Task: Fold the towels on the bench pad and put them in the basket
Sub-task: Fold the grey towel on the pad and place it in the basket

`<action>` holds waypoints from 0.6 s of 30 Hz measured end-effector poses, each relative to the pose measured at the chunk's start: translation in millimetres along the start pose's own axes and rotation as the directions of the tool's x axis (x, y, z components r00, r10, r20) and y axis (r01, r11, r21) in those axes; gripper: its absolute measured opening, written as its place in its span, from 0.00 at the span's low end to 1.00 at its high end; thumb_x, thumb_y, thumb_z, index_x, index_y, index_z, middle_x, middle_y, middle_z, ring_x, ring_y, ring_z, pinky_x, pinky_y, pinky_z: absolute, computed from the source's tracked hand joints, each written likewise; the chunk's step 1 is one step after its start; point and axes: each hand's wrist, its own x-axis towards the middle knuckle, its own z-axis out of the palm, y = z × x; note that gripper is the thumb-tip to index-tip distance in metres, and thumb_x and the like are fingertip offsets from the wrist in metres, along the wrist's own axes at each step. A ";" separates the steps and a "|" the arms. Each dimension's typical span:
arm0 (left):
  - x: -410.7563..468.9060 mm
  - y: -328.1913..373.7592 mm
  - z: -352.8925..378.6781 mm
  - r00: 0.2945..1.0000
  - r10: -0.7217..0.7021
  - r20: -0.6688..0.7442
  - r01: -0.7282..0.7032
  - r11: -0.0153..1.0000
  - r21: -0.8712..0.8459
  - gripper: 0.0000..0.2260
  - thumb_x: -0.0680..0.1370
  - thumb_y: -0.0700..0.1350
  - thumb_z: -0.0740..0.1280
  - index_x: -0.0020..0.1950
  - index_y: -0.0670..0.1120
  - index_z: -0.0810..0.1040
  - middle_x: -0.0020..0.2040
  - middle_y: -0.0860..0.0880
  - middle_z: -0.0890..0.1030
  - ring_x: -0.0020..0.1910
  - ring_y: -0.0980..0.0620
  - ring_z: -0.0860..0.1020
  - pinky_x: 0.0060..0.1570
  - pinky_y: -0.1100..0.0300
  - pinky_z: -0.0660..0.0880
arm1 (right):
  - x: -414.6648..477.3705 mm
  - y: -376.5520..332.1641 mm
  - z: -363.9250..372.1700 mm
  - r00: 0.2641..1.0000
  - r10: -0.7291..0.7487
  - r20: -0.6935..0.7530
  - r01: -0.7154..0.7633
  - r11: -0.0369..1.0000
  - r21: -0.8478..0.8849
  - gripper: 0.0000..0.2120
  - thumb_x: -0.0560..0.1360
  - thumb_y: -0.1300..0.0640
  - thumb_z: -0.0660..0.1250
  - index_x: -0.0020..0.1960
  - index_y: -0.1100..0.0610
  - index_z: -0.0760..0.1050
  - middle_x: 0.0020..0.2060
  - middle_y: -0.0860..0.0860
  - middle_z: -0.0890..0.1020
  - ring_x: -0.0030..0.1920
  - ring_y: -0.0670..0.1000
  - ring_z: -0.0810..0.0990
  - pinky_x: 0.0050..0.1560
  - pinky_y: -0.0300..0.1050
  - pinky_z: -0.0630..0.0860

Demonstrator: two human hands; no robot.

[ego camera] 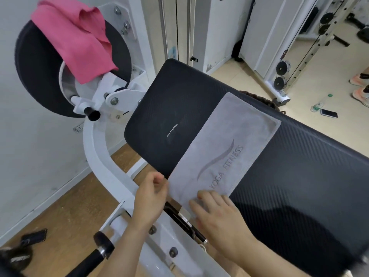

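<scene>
A grey towel [225,148] printed "YOGA FITNESS" lies flat as a long strip across the black bench pad [299,166]. My left hand [150,194] pinches the towel's near left corner at the pad's edge. My right hand [217,212] rests on the towel's near end with fingers spread and fairly straight. A pink towel [79,41] hangs crumpled over the round black roller pad [36,62] at the upper left. A dark woven rim, perhaps the basket [259,97], peeks out behind the pad's far edge.
The white machine frame [99,154] curves beside the pad on the left, with a black handle [95,254] below. A bottle [319,104] and a phone [329,113] lie on the floor at right, near a person's shoes [359,84].
</scene>
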 end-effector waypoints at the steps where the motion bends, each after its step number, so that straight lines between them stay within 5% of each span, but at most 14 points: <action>1: -1.5 -4.7 -1.1 0.997 -0.040 0.060 0.043 0.998 -0.050 0.05 0.78 0.46 0.68 0.50 0.55 0.73 0.48 0.58 0.78 0.51 0.58 0.78 0.45 0.68 0.71 | -2.6 -2.3 5.1 1.000 0.017 0.010 -0.017 1.000 -0.016 0.13 0.66 0.53 0.69 0.50 0.52 0.75 0.51 0.51 0.77 0.50 0.54 0.78 0.48 0.47 0.67; 8: 9.9 4.3 -9.3 0.965 -0.063 0.253 0.106 0.981 -0.160 0.15 0.75 0.41 0.72 0.56 0.52 0.72 0.43 0.48 0.81 0.43 0.52 0.82 0.46 0.57 0.79 | 6.0 -19.2 9.4 0.982 0.181 0.054 -0.177 0.982 -0.063 0.17 0.62 0.45 0.71 0.44 0.54 0.73 0.47 0.53 0.76 0.48 0.56 0.77 0.44 0.51 0.71; 12: 9.0 20.0 -21.8 0.929 -0.104 0.356 0.289 0.804 -0.519 0.12 0.76 0.33 0.68 0.56 0.45 0.74 0.36 0.44 0.78 0.35 0.48 0.77 0.31 0.57 0.73 | 16.0 -25.5 8.7 0.957 0.258 0.131 -0.241 0.962 -0.130 0.24 0.59 0.39 0.72 0.43 0.56 0.71 0.44 0.53 0.75 0.45 0.58 0.74 0.41 0.54 0.66; 16: 4.3 36.7 -23.5 0.922 -0.158 0.353 0.365 0.658 -0.659 0.18 0.76 0.31 0.66 0.62 0.48 0.74 0.38 0.45 0.76 0.31 0.53 0.76 0.30 0.62 0.76 | 22.8 -27.7 5.9 0.955 0.295 0.042 -0.291 0.954 -0.075 0.08 0.65 0.53 0.64 0.41 0.55 0.69 0.38 0.52 0.74 0.39 0.58 0.73 0.37 0.52 0.68; 18: 3.6 37.5 -29.1 0.941 -0.108 0.319 0.300 0.701 -0.647 0.22 0.76 0.32 0.66 0.64 0.53 0.74 0.45 0.45 0.76 0.39 0.51 0.78 0.39 0.60 0.79 | 23.2 -22.8 0.3 0.956 0.292 0.023 -0.292 0.956 -0.010 0.06 0.65 0.54 0.57 0.39 0.54 0.70 0.35 0.51 0.75 0.36 0.56 0.75 0.35 0.51 0.71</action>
